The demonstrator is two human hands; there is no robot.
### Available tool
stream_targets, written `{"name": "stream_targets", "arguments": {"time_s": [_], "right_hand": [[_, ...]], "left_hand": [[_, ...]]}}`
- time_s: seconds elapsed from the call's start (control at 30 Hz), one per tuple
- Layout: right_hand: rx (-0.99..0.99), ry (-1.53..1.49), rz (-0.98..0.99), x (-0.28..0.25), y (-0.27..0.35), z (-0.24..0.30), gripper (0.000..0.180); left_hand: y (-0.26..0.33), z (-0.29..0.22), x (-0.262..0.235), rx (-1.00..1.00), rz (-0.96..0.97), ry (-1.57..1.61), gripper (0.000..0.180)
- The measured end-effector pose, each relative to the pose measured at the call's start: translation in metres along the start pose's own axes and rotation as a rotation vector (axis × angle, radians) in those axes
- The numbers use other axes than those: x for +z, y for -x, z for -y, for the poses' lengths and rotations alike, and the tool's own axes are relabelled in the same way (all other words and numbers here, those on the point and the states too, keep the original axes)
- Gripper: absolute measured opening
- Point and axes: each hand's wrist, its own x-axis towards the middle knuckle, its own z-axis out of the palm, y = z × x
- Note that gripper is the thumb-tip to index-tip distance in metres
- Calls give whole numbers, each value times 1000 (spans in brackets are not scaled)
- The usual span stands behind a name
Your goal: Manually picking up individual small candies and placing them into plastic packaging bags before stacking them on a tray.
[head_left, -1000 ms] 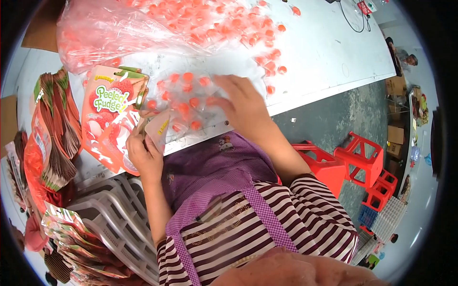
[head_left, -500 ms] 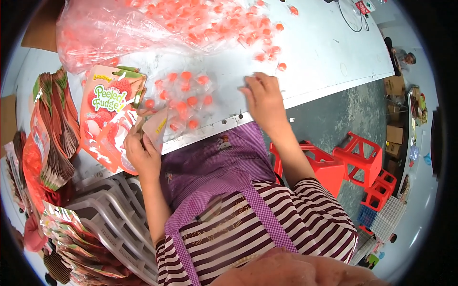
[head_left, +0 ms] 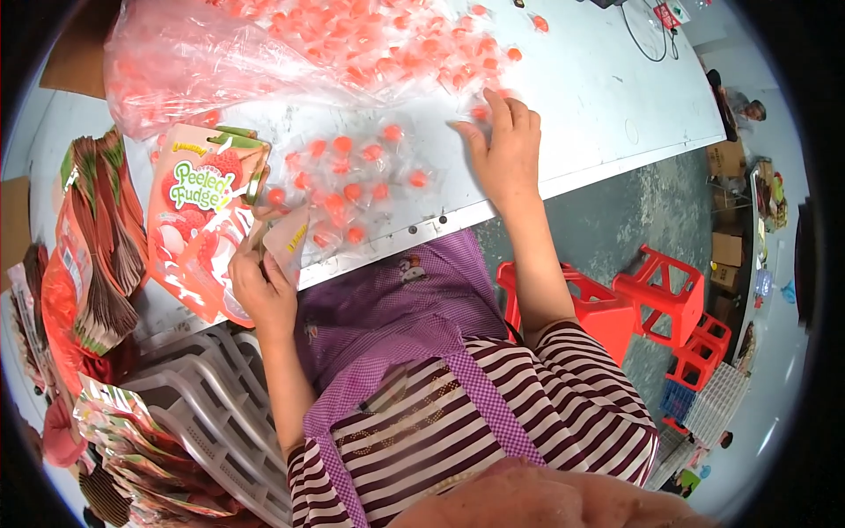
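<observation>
Wrapped red candies (head_left: 352, 192) lie clustered just inside the near edge of the white table (head_left: 598, 106). Left of them, the left hand (head_left: 264, 290) pinches a pink pouch (head_left: 287, 236); grey baskets (head_left: 202, 392) crowd below. Farther on, the right hand (head_left: 510, 158), fingers loosely parted, is beside a stray candy (head_left: 480, 113). Beyond, a candy heap (head_left: 387, 44) and clear bag (head_left: 202, 62) block the left; white tabletop stretches rightward to its slanting edge.
</observation>
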Motion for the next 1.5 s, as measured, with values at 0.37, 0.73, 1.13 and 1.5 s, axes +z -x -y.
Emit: {"name": "stream_targets", "arguments": {"time_s": [0.37, 0.73, 1.13, 1.5], "right_hand": [[-86, -16, 57, 3, 11, -3, 36], [-80, -72, 173, -10, 27, 7, 29], [-255, -360, 475, 11, 18, 43, 66], [-469, -246, 492, 35, 9, 77, 69]], "left_hand": [[-1, -1, 2, 4, -11, 16, 9], [-1, 1, 2, 13, -16, 18, 10], [-2, 0, 4, 27, -30, 49, 11], [-5, -4, -2, -7, -110, 166, 11]]}}
